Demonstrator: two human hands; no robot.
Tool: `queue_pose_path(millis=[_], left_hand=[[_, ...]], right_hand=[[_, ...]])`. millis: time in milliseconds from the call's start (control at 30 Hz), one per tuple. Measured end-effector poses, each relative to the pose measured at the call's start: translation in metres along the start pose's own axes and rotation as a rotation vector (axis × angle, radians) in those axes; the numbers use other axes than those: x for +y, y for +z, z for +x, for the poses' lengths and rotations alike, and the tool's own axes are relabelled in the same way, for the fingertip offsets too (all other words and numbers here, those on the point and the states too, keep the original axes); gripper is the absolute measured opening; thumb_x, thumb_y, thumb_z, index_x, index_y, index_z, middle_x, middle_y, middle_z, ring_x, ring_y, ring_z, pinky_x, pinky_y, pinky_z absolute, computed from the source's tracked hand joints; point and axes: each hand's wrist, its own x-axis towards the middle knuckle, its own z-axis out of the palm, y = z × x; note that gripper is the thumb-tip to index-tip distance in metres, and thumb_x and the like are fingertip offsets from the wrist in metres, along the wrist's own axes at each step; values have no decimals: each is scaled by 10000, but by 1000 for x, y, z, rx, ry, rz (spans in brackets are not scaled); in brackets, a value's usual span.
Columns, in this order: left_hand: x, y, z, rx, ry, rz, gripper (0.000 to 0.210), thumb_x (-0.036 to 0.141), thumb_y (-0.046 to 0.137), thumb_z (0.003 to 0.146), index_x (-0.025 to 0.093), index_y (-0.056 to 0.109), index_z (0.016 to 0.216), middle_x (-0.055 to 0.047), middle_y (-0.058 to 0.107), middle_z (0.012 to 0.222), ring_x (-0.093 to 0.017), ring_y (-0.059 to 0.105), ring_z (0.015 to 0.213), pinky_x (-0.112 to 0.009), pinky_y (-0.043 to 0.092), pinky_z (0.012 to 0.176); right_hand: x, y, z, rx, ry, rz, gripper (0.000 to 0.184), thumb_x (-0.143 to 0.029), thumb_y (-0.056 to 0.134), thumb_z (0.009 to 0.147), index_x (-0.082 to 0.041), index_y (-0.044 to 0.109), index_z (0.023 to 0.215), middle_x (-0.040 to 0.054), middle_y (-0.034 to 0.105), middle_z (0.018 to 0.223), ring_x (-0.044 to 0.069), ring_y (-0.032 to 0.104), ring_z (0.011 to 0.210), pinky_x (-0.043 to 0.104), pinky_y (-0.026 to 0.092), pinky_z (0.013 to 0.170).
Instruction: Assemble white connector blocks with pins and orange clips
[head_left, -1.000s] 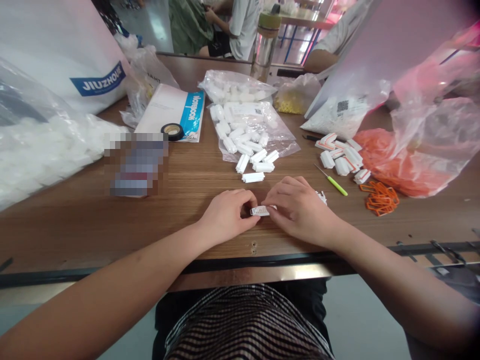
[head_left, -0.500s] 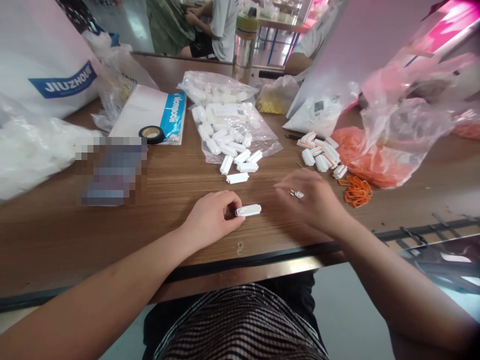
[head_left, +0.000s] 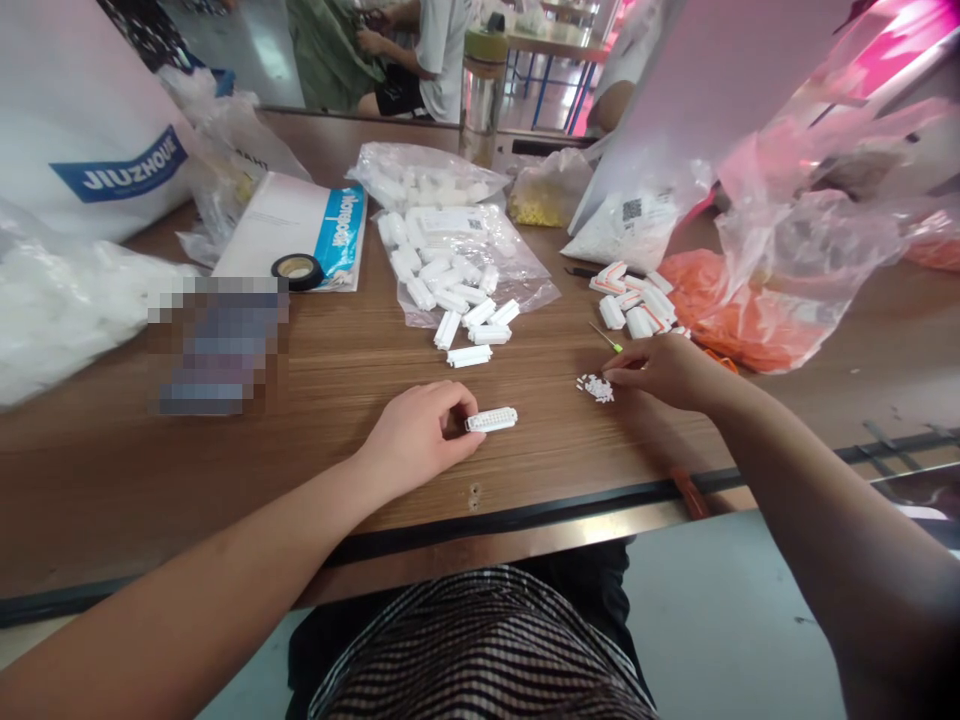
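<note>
Between the thumb and fingers of my left hand (head_left: 420, 435) is a white connector housing (head_left: 493, 419), its rows of small holes facing up. My right hand (head_left: 660, 370) has its fingertips pinched at the edge of a small pile of tiny white plugs (head_left: 598, 388) on the table. Whether a plug sits between those fingertips is too small to make out. Just beyond them lies a thin metal pin tool with a green end (head_left: 616, 347). More white housings (head_left: 470, 355) lie loose farther back, in front of an opened clear bag (head_left: 517, 250).
White housings with orange strips (head_left: 641, 320) lie at the right beside a bag of orange parts (head_left: 720, 320). A tape roll (head_left: 297, 271) rests on a notebook (head_left: 262, 225). A bottle (head_left: 481, 95) stands at the back. The table edge (head_left: 540, 520) runs before me. People sit beyond.
My right hand has moved right and slightly back, uncovering the pile of tiny plugs and the pin tool. My left hand keeps the housing in about the same place.
</note>
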Motion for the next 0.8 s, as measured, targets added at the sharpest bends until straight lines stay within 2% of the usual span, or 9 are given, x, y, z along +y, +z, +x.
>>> queue_pose_path(millis=[200, 267, 333, 400, 467, 567, 667, 800], left_hand=[[1, 0, 0, 5, 17, -16, 127, 313, 683, 765, 213, 621, 813, 24, 554, 681, -139, 499, 635, -288, 364, 630], [1, -1, 0, 7, 23, -21, 132, 313, 684, 764, 213, 622, 822, 22, 553, 689, -137, 499, 636, -288, 363, 629], [1, -1, -1, 10, 19, -21, 130, 313, 685, 762, 212, 624, 818, 20, 553, 692, -138, 500, 642, -290, 364, 632], [2, -1, -1, 13, 12, -21, 126, 308, 689, 758, 212, 624, 807, 22, 554, 687, -137, 499, 640, -292, 364, 634], [2, -1, -1, 18, 11, -25, 119, 298, 691, 756, 214, 623, 805, 26, 557, 683, -134, 496, 629, -292, 363, 631], [2, 0, -1, 27, 26, -41, 125, 302, 696, 762, 214, 616, 802, 33, 561, 677, -127, 490, 613, -289, 365, 627], [2, 0, -1, 33, 42, -46, 142, 305, 699, 773, 206, 598, 790, 33, 561, 678, -125, 488, 609, -288, 371, 629], [3, 0, -1, 27, 40, -39, 131, 287, 701, 770, 208, 601, 799, 32, 560, 679, -132, 493, 615, -294, 377, 637]], right_hand=[[-3, 2, 1, 21, -83, -151, 150, -312, 607, 775, -210, 711, 744, 27, 707, 695, 189, 632, 653, 311, 427, 613], [-15, 3, -2, 60, -84, -124, 146, -321, 604, 779, -208, 684, 734, 24, 682, 672, 180, 610, 622, 306, 418, 587], [-37, 7, -8, 114, -136, -5, 153, -341, 605, 798, -207, 665, 757, 18, 664, 679, 163, 588, 606, 298, 422, 581], [-65, 14, -15, 108, -253, 176, 162, -361, 601, 835, -208, 652, 812, 16, 661, 729, 150, 583, 632, 292, 446, 609], [-93, 23, -21, 49, -414, 300, 135, -327, 572, 876, -212, 631, 838, 27, 667, 837, 158, 598, 745, 305, 472, 705], [-121, 39, -24, 10, -618, 340, 93, -249, 546, 905, -209, 607, 848, 46, 635, 920, 178, 576, 899, 336, 463, 832], [-127, 50, -21, 9, -674, 331, 85, -209, 539, 910, -205, 602, 853, 52, 611, 915, 184, 548, 899, 357, 455, 842], [-121, 56, -18, 25, -691, 319, 83, -220, 540, 917, -208, 608, 871, 55, 603, 905, 191, 531, 872, 368, 452, 817]])
